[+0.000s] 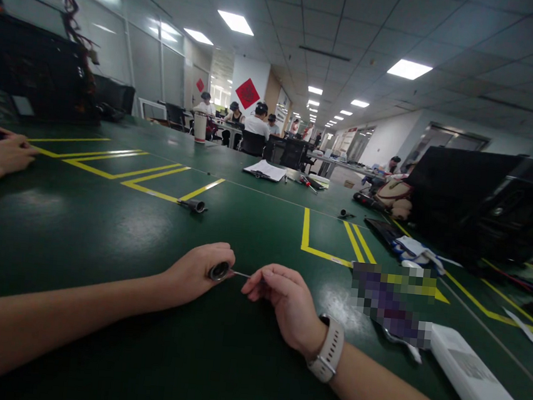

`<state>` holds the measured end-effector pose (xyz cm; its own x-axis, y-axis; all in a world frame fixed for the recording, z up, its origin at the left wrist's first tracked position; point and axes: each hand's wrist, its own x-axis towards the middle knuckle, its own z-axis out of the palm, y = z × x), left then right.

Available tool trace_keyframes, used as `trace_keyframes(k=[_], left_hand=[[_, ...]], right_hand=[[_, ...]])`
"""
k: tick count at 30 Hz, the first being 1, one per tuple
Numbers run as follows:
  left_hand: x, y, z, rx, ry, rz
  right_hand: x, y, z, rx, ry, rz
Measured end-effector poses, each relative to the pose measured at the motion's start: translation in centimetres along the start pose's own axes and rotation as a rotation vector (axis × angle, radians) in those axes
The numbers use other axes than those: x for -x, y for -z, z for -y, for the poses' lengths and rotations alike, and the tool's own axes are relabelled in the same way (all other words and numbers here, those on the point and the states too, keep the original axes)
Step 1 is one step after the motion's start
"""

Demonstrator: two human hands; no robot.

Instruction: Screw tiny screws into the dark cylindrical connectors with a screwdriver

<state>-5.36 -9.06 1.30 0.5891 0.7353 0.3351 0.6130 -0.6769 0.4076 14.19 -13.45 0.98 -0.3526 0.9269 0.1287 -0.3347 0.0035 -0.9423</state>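
My left hand (pixel 203 272) is closed around a small dark tube (pixel 219 271), whose round, metal-rimmed end faces me. A thin light rod (pixel 241 275) runs from beside the tube to my right hand (pixel 280 296). My right thumb and fingertips pinch the rod's other end; its kind does not show. Both hands are just above the green table (pixel 147 358). Farther off, to the left of my hands, a similar dark tube (pixel 196 206) lies on its side by the yellow tape.
A co-worker's hand (pixel 5 149) is at the left edge. Ahead lie a clipboard with papers (pixel 265 170) and a red-handled screwdriver (pixel 306 182). A white cup (pixel 200 128) stands farther back. At right are a white power strip (pixel 480 378), gloves (pixel 415 249) and black equipment (pixel 473 204).
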Motion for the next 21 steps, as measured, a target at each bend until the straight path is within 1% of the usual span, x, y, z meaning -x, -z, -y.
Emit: trace_keyframes(k=[4,8,10,14,16,18,19,21], left_hand=[[-0.2,0.1,0.3,0.129,0.001,-0.015],[-0.1,0.0,0.4,0.134,0.004,-0.005],[-0.1,-0.1,0.4,0.084,0.007,-0.001],[0.0,-0.3,0.3,-0.028,0.004,-0.001],[0.0,-0.4,0.2,-0.073,0.01,-0.012],[0.0,-0.4,0.1,-0.098,0.009,-0.012],[0.0,-0.3,0.1,-0.1,0.004,-0.006],[0.0,-0.3,0.1,-0.083,-0.005,0.008]], right_hand=[[0.0,0.0,-0.2,-0.035,0.0,0.021],[0.0,0.0,-0.2,0.011,0.035,0.015],[0.2,-0.1,-0.1,0.14,0.094,-0.004],[1.0,-0.8,0.4,0.563,0.232,-0.014],[1.3,-1.1,0.5,0.676,0.273,-0.007],[1.3,-1.3,0.6,0.673,0.263,0.002],[1.2,-1.2,0.5,0.631,0.239,0.012],[0.8,-0.9,0.4,0.475,0.173,0.024]])
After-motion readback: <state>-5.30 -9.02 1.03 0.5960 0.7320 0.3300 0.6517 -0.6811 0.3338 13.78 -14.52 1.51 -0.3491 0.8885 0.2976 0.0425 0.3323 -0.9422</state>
